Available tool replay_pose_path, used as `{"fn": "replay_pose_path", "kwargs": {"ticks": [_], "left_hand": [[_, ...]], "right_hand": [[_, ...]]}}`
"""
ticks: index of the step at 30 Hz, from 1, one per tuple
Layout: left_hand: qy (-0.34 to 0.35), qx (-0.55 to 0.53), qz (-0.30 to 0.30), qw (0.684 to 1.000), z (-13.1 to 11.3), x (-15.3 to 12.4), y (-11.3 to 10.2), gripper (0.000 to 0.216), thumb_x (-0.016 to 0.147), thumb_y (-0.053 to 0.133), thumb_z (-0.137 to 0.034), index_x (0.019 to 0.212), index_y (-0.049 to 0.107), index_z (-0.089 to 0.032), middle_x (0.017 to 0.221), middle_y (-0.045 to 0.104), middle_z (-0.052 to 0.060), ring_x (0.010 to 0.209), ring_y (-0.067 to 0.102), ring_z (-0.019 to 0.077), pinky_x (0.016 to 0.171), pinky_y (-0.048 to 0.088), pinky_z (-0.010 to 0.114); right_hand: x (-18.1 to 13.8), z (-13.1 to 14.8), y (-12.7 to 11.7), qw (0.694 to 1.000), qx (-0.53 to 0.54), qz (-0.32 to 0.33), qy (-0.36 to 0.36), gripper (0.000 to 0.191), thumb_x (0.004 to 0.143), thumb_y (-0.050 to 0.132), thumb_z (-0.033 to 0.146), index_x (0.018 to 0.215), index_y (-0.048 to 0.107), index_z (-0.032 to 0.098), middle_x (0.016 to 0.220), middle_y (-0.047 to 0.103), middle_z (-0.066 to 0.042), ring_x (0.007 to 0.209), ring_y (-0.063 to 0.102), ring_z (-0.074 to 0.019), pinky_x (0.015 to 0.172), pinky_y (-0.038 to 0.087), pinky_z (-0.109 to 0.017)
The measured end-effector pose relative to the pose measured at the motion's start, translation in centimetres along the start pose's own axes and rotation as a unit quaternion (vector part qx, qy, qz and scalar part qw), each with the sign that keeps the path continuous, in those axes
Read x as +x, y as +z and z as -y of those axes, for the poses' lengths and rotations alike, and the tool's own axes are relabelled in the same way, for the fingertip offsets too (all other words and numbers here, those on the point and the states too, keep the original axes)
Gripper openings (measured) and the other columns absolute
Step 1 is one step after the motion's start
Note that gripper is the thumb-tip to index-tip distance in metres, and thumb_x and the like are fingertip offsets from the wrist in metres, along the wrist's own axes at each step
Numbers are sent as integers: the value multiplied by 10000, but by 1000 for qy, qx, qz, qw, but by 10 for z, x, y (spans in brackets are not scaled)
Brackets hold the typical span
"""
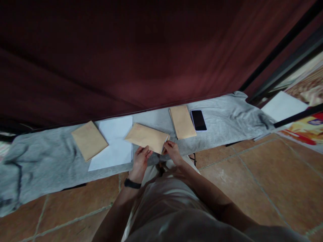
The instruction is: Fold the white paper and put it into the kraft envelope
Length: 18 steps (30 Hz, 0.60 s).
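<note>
A tan envelope (146, 137) lies tilted on the grey cloth (37, 151), and both my hands grip its near edge. My left hand (140, 160) pinches the lower left part of that edge; a black band sits on its wrist. My right hand (171, 150) pinches the envelope's right corner, where a bit of white paper shows at the opening. White sheets (113, 143) lie just left of the envelope, partly under it.
A second tan envelope (88, 139) lies at the left on the white sheets. A stack of tan envelopes (182, 121) and a dark phone (198, 120) lie to the right. A dark red curtain (126, 50) hangs behind. Brown tiled floor (252, 174) lies in front; another white sheet (282, 106) rests far right.
</note>
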<state>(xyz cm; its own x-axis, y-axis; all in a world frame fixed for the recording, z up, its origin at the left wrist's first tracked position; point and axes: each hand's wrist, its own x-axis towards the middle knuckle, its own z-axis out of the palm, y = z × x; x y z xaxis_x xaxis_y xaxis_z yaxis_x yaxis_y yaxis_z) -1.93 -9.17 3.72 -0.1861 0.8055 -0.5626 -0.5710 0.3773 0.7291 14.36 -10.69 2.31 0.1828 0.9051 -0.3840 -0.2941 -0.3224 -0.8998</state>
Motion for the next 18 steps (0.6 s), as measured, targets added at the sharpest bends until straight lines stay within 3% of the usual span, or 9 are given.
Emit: {"fn": "replay_pose_path", "kwargs": {"ticks": [6, 11, 15, 18], "left_hand": [[40, 84, 23, 995, -15, 7, 8, 315, 550, 869, -125, 758, 639, -179, 667, 672, -51, 559, 611, 81, 570, 528, 188], [79, 154, 65, 983, -33, 23, 17, 357, 531, 824, -199, 858, 686, -163, 779, 711, -16, 671, 643, 115, 555, 463, 183], [93, 254, 115, 956, -42, 38, 18, 410, 584, 737, -243, 987, 701, -173, 872, 739, 15, 780, 682, 166, 624, 499, 230], [101, 333, 137, 927, -40, 46, 16, 464, 627, 684, -245, 1085, 691, -168, 882, 747, 27, 799, 698, 188, 633, 513, 247]], "right_hand": [[-6, 5, -6, 1000, 5, 30, 5, 367, 758, 726, 567, 776, 649, 209, 682, 691, 14, 550, 633, -145, 515, 561, -254], [-11, 5, -18, 998, -14, 50, -21, 363, 780, 709, 579, 830, 683, 220, 790, 723, -10, 603, 636, -147, 551, 559, -264], [-13, 3, -31, 988, -105, 26, -112, 358, 932, 549, 552, 885, 674, 219, 787, 706, -26, 632, 628, -160, 596, 553, -279], [-12, 4, -39, 950, -228, -13, -212, 357, 1014, 448, 467, 960, 685, 206, 847, 712, -56, 760, 663, -203, 739, 577, -338]]}}
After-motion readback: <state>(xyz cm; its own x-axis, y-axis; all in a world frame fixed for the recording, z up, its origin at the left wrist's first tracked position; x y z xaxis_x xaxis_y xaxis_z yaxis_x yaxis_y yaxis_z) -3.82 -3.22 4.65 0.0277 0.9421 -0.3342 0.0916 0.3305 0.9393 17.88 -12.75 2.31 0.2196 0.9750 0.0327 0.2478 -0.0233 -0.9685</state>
